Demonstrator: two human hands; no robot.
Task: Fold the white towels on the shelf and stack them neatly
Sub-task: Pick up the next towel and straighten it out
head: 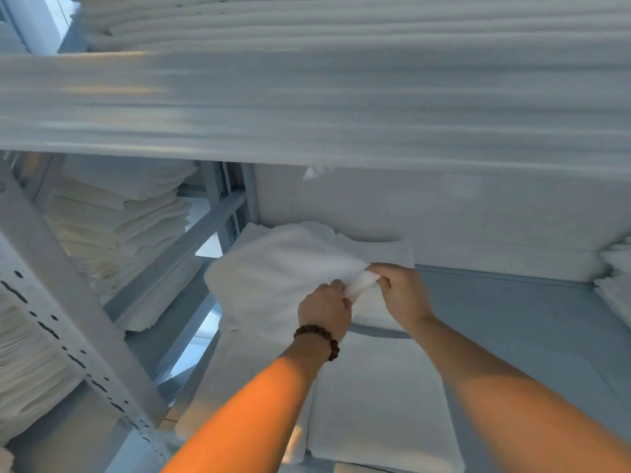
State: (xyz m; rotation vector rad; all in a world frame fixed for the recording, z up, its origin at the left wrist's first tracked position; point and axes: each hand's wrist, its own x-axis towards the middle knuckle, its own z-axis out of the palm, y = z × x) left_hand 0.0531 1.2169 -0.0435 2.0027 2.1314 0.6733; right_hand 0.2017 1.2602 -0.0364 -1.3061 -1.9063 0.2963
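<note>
White towel (273, 268): soft, loosely doubled, raised off the grey shelf (512, 302), its right edge bunched and pinched by left hand (324, 310) and right hand (399, 291). Folded towel (375, 404): flat, near. Far folded towel (392, 247): flat, partly beneath the raised one.

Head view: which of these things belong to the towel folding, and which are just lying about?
In the job: white towel, pinched by left hand and right hand; folded towel on the shelf.
Lying about: cream stack at left; linen pile overhead; bead bracelet.
</note>
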